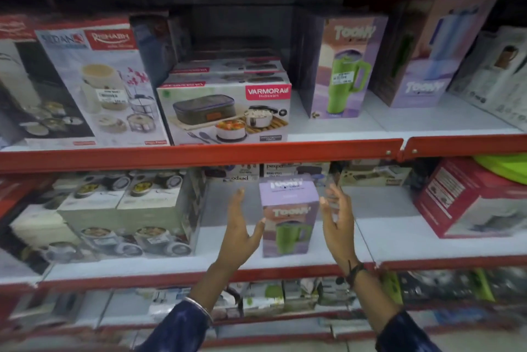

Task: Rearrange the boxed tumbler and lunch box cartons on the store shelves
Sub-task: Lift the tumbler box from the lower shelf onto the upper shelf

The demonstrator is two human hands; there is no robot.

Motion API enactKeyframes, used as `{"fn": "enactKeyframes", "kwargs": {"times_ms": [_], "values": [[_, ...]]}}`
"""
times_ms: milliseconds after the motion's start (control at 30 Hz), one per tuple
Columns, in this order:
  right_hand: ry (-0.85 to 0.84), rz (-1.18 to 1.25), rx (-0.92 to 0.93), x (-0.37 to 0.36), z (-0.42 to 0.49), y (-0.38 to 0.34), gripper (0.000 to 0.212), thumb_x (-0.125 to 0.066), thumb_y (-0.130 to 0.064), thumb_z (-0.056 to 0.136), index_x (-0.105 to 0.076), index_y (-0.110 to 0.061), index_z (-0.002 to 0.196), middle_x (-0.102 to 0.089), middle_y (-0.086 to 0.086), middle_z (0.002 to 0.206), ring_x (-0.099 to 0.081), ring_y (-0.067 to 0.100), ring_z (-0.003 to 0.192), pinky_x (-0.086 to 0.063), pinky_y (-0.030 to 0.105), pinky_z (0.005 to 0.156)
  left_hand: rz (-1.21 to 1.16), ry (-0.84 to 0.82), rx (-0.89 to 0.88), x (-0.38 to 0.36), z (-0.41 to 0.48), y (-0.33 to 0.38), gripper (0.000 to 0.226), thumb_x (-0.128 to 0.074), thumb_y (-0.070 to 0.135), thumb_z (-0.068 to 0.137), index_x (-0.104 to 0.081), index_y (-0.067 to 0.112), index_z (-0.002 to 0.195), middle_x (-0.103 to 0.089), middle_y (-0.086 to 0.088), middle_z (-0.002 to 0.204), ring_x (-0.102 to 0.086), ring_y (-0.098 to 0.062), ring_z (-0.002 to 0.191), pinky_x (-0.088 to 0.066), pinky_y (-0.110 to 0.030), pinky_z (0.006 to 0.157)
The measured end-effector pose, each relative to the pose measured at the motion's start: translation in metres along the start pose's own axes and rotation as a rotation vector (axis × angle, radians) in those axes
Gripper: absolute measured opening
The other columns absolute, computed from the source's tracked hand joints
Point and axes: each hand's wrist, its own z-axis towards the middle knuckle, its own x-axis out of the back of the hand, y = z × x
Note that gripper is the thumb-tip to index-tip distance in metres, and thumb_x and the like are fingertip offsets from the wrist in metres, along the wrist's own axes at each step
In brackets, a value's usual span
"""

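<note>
I see both hands spread open, left hand [241,233] thumb touching the upright lilac cardboard tumbler carton [288,216], right hand [339,220] just beside it.

Red-edged store shelving [199,156] with white shelf boards [399,120], dim recess above.

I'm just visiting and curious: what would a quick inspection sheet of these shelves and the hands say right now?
Surface: white middle shelf with red edge, bare patches around the hands.
Job's things: small purple tumbler box upright on the middle shelf; taller tumbler box and Varmora lunch box carton on the upper shelf.
Clutter: red carton at right, tilted.
Grippers: left hand open, thumb at the small box; right hand open beside it; neither grips.
Cables: nothing seen.
Surroundings: more blurred cartons below.
</note>
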Motion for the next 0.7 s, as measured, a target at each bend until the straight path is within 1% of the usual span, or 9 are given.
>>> {"fn": "enactKeyframes", "kwargs": {"times_ms": [67,133,200,267,367,433,533,600,700], "values": [[-0.054,0.031,-0.148,0.001,-0.008,0.023,0.039,-0.045,-0.035,0.095,-0.037,-0.032,0.133,-0.046,-0.006,0.13,-0.046,0.012,0.118,-0.039,0.031,0.097,-0.08,-0.054,0.158,-0.016,-0.006,-0.01,0.079,-0.06,0.021,0.089,-0.009,0.013,0.148,-0.017,-0.009,0.156,-0.022,-0.022,0.143,-0.025,-0.039,0.116],[-0.138,0.075,-0.284,-0.001,-0.01,0.043,0.041,-0.039,-0.035,0.098,-0.034,-0.028,0.138,-0.042,-0.003,0.14,-0.042,0.014,0.127,-0.035,0.033,0.105,-0.169,-0.071,0.305,-0.028,-0.008,-0.016,0.077,-0.063,0.015,0.087,-0.013,0.01,0.146,-0.022,-0.012,0.153,-0.028,-0.026,0.139,-0.031,-0.042,0.112],[-0.208,0.126,-0.377,-0.004,-0.009,0.058,0.041,-0.032,-0.033,0.1,-0.032,-0.022,0.14,-0.037,0.003,0.147,-0.037,0.02,0.134,-0.029,0.041,0.114,-0.261,-0.083,0.415,-0.037,-0.01,-0.02,0.073,-0.062,0.007,0.087,-0.017,0.008,0.143,-0.026,-0.014,0.151,-0.034,-0.032,0.136,-0.037,-0.042,0.107],[-0.235,0.199,-0.444,-0.007,-0.008,0.065,0.042,-0.026,-0.033,0.101,-0.033,-0.018,0.14,-0.037,0.01,0.148,-0.037,0.024,0.135,-0.028,0.044,0.114,-0.314,-0.086,0.463,-0.044,-0.011,-0.023,0.068,-0.059,-0.001,0.087,-0.02,0.007,0.142,-0.031,-0.017,0.147,-0.041,-0.035,0.129,-0.04,-0.04,0.103],[-0.272,0.265,-0.476,-0.01,-0.006,0.068,0.042,-0.023,-0.031,0.103,-0.038,-0.016,0.138,-0.041,0.01,0.145,-0.04,0.026,0.132,-0.03,0.041,0.112,-0.358,-0.024,0.488,-0.053,-0.011,-0.023,0.057,-0.052,-0.01,0.087,-0.031,0.006,0.137,-0.04,-0.019,0.143,-0.047,-0.036,0.122,-0.043,-0.036,0.095],[-0.268,0.302,-0.479,-0.008,-0.007,0.069,0.037,-0.024,-0.029,0.103,-0.043,-0.018,0.133,-0.047,0.008,0.138,-0.041,0.028,0.132,-0.032,0.04,0.11,-0.375,0.025,0.493,-0.058,-0.012,-0.021,0.05,-0.049,-0.011,0.089,-0.037,0.004,0.135,-0.044,-0.02,0.142,-0.048,-0.042,0.123,-0.045,-0.041,0.098],[-0.25,0.335,-0.431,-0.002,-0.014,0.062,0.029,-0.027,-0.022,0.103,-0.05,-0.027,0.12,-0.053,-0.005,0.126,-0.048,0.022,0.124,-0.039,0.027,0.1,-0.411,0.075,0.483,-0.06,-0.021,-0.014,0.044,-0.046,-0.007,0.092,-0.037,-0.002,0.135,-0.044,-0.026,0.141,-0.049,-0.045,0.12,-0.043,-0.046,0.101],[-0.251,0.365,-0.387,0.003,-0.021,0.053,0.029,-0.032,-0.018,0.101,-0.051,-0.028,0.12,-0.05,-0.005,0.131,-0.051,0.012,0.12,-0.043,0.012,0.092,-0.429,0.094,0.477,-0.057,-0.03,-0.005,0.042,-0.047,-0.002,0.093,-0.039,-0.003,0.134,-0.046,-0.029,0.137,-0.053,-0.041,0.115,-0.043,-0.048,0.1],[-0.252,0.37,-0.301,0.012,-0.028,0.034,0.03,-0.042,-0.023,0.097,-0.053,-0.034,0.122,-0.047,-0.003,0.14,-0.047,0.002,0.125,-0.041,0.006,0.091,-0.398,0.132,0.429,-0.049,-0.045,0.015,0.041,-0.051,0.006,0.093,-0.043,0.002,0.133,-0.052,-0.024,0.133,-0.053,-0.038,0.118,-0.043,-0.051,0.102]]}}
